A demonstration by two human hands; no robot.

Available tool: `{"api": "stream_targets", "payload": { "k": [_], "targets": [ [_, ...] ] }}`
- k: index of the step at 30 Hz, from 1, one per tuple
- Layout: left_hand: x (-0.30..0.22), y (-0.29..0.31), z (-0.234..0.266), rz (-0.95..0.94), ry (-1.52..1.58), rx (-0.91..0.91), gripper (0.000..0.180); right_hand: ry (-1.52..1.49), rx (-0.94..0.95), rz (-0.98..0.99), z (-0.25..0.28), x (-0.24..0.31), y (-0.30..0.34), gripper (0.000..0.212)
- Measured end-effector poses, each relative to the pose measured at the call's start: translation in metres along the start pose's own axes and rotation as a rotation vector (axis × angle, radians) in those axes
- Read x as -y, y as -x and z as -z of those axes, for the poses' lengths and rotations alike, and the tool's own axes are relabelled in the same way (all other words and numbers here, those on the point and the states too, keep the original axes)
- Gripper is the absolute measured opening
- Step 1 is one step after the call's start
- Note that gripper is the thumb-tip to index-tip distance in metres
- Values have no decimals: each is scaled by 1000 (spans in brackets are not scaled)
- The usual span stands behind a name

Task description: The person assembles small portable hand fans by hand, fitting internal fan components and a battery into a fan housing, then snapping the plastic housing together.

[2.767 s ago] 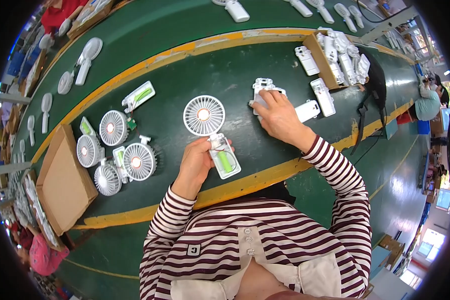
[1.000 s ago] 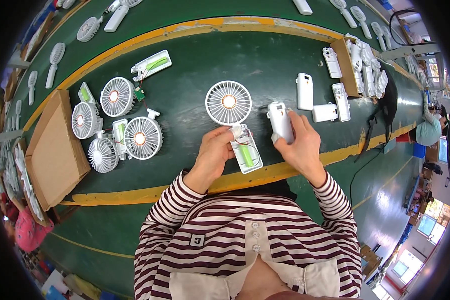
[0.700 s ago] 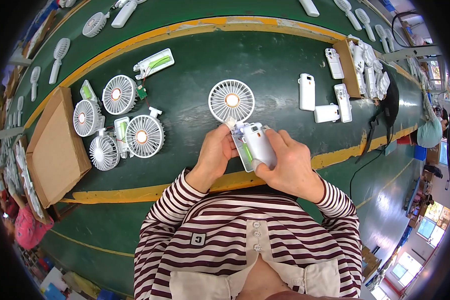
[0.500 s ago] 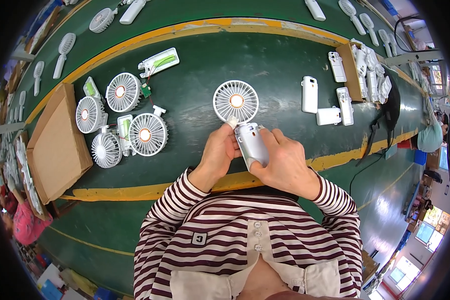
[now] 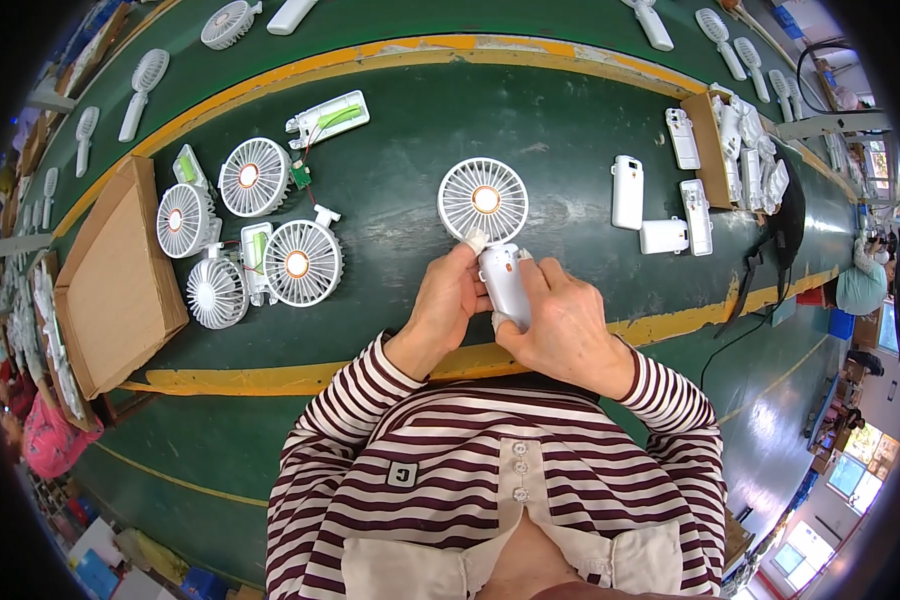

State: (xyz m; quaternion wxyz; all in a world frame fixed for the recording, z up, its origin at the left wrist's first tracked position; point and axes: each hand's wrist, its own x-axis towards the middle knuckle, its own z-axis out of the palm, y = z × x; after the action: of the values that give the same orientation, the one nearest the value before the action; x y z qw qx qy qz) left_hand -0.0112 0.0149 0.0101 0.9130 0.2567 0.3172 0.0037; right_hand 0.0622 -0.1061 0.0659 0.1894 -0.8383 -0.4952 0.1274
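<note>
A white handheld fan is held upright between my hands near the front of the green table. Its round fan head (image 5: 483, 201) with an orange-ringed centre points away from me, and its white handle (image 5: 508, 284) comes toward me. My left hand (image 5: 444, 306) is closed on the handle's left side, its thumb in a pale cover at the neck. Closed on the right side, my right hand (image 5: 571, 326) lays its fingers along the casing, with the covered thumb by the lower end. The handle's underside is hidden.
Left are several fan heads (image 5: 304, 262), an open handle casing (image 5: 328, 119) with green battery and wires, and a cardboard tray (image 5: 110, 300). Right lie white casing halves (image 5: 627, 192) beside a box (image 5: 705, 140) of parts. Finished-looking fans (image 5: 145, 85) line the far strip.
The white casing on the handle has turned and now sits narrower, lined up with the fan head. Both hands keep their grip. Fans on the far strip have shifted right.
</note>
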Motion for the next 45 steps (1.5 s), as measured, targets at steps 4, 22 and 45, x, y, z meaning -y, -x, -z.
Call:
{"api": "stream_targets", "payload": {
  "k": [4,22,45],
  "targets": [
    [5,-5,4,15,-101,-45,31,24,-1,2,-4,0,1,47],
    [-3,-5,-1,19,-121,-101,21,-84,-122,25,7,-6,10,51],
    [-2,1,-7,-238,-156,160,29,-1384,124,-392,-25,-23,0,31]
  ]
}}
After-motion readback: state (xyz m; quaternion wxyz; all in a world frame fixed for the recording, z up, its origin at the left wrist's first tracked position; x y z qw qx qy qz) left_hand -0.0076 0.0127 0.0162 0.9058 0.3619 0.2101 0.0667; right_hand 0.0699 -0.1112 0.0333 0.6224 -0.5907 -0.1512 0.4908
